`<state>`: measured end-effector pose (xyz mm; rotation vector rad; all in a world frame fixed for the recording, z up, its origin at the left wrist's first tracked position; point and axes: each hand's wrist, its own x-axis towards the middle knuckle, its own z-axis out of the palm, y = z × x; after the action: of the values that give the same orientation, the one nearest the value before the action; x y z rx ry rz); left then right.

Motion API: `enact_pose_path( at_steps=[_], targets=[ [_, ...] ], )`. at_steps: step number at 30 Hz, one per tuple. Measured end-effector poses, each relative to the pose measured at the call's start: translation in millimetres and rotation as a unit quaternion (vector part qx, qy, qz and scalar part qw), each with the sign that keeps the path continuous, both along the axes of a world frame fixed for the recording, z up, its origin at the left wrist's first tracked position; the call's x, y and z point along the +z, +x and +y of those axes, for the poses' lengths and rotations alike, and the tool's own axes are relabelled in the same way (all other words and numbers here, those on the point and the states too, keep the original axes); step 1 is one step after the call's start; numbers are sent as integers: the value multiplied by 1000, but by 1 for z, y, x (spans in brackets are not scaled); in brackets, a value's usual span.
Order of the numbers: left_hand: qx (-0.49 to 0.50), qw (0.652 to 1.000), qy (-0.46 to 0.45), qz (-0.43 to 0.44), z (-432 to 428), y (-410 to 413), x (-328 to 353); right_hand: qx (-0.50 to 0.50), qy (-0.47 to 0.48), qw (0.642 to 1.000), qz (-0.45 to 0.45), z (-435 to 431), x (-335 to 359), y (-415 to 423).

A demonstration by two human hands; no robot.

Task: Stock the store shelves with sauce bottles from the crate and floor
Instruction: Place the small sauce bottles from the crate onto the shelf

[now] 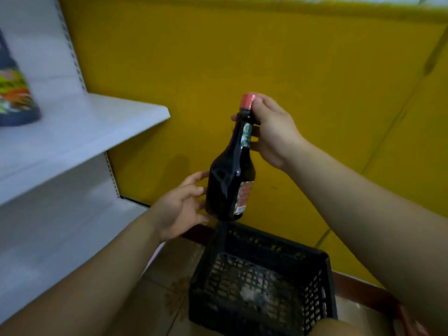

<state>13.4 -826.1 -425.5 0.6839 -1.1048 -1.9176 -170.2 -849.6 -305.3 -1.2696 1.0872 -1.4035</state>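
- The right hand (pixel 274 134) gripped the neck of a dark glossy sauce bottle with a red cap (pixel 230 185), held nearly upright above a black plastic lattice crate (pixel 315 253).
- The left hand (pixel 179 209), fingers spread, touched its lower side.
- A white metal shelf (pixel 84 127) stood left.

Yellow wall (pixel 242 57), reddish-brown skirting board (pixel 358 286), beige patterned floor tiles (pixel 169 275)

Yellow wall (pixel 266 57); reddish-brown skirting (pixel 358 287) along base.
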Motion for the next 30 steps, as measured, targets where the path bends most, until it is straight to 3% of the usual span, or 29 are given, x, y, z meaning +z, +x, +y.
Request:
enact_pose_path(
  at_steps=[4, 9, 11, 14, 15, 17, 19, 23, 26, 28, 30],
  targets=[
    [-77, 996, -39, 31, 39, 25, 56, 71, -13, 990, -124, 40, 60, 44],
    [-19, 994, -98, 35, 94, 46, 100, 109, -31, 986, -120, 79, 107, 90],
    [55, 989, -138, 9, 111, 56, 114, 125, -56, 989, -48, 93, 123, 104],
    [201, 953, -213, -72, 135, 66, 131, 129, -109, 968, 185, 113, 142, 122],
    [246, 937, -230, -95, 141, 70, 133, 123, -111, 963, 214, 120, 146, 128],
    [311, 908, -253, -120, 153, 81, 137, 125, -104, 971, 173, 131, 152, 142],
    [323, 907, -247, -106, 163, 102, 141, 146, -107, 980, 85, 138, 154, 155],
    [143, 974, -174, 7, 183, 149, 151, 231, -117, 962, -85, 157, 166, 183],
    [82, 982, -157, 59, 200, 160, 153, 291, -98, 938, -163, 171, 177, 201],
    [141, 972, -185, 42, 209, 161, 157, 305, -104, 932, -169, 176, 183, 213],
    [253, 943, -214, -24, 216, 161, 162, 264, -156, 947, -94, 174, 187, 223]
  ],
)
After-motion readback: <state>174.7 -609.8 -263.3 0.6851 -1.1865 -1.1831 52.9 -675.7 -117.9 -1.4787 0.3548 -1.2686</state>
